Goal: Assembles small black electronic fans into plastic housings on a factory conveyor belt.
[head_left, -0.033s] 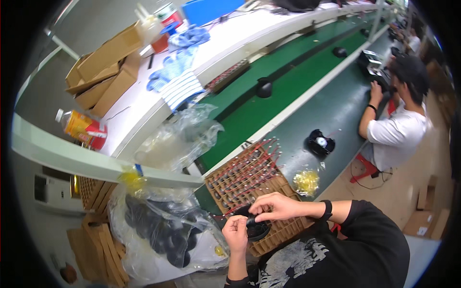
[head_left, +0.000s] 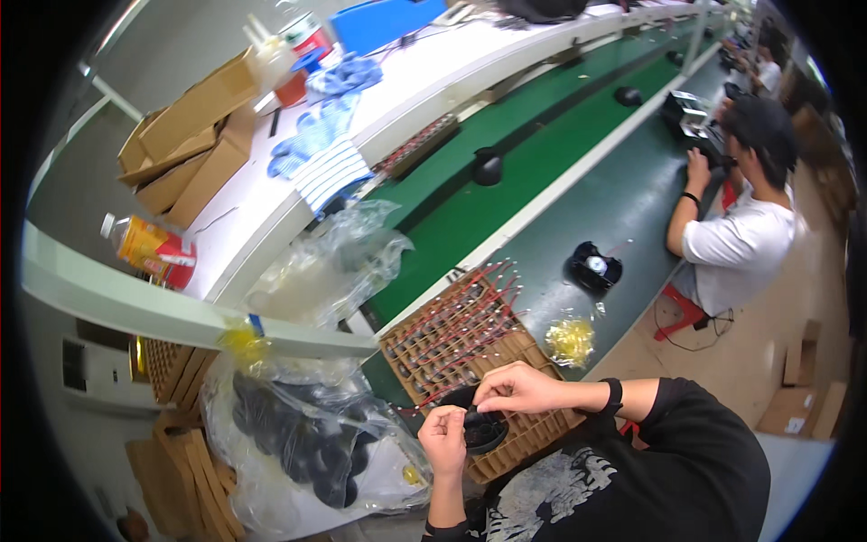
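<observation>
- The left hand point(head_left: 442, 440) and the right hand point(head_left: 511, 387) sit close together at six o'clock, both pinched on a small round black part point(head_left: 483, 430) held between them just above the near edge of the bench.
- The left hand grips the part's left rim; the right hand's fingertips point(head_left: 481, 402) press on its top edge.
- Right under the hands lies a cardboard grid tray point(head_left: 461, 339) filled with parts trailing red wires.
- At seven o'clock a clear plastic bag point(head_left: 298, 434) holds more dark round parts.
- At four o'clock from the tray lies a small yellowish bag point(head_left: 571, 341), with a black fan housing point(head_left: 592, 268) just beyond it.
- Toward two o'clock a co-worker in a white shirt point(head_left: 736, 248) sits at the green conveyor belt point(head_left: 542, 144).
- At ten o'clock a bottle point(head_left: 149, 248) lies on a white shelf, cardboard boxes point(head_left: 185, 149) beyond.
</observation>
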### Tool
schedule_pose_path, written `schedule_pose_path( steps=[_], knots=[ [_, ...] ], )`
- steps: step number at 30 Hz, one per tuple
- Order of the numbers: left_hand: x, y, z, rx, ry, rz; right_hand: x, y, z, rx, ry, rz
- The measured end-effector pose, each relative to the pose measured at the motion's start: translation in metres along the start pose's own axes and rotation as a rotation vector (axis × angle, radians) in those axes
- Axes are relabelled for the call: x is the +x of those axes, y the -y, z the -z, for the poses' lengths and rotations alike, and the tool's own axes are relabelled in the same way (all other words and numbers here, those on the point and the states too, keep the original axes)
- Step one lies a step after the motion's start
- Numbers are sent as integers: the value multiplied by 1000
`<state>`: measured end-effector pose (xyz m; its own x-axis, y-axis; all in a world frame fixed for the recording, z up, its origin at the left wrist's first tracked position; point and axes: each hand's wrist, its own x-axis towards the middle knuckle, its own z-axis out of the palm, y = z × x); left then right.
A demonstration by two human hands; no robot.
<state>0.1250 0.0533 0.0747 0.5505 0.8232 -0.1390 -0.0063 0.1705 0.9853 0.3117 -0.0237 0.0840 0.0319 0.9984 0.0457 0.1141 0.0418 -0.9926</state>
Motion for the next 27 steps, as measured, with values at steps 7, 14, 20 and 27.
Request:
schedule_pose_path(
  steps=[7, 14, 20, 27],
  knots=[
    [-12, 10, -9, -46, 178, 105, -57, 6, -9, -64, -280, -61],
    [-20, 15, -22, -64, 394, 169, -77, -1, -21, -80, -279, 148],
    [-26, 23, -31, -40, 441, 103, -96, -11, -20, -153, -286, 69],
    [-27, 27, 3, 280, 191, 36, -125, -93, 31, -562, -731, -347]
  ],
)
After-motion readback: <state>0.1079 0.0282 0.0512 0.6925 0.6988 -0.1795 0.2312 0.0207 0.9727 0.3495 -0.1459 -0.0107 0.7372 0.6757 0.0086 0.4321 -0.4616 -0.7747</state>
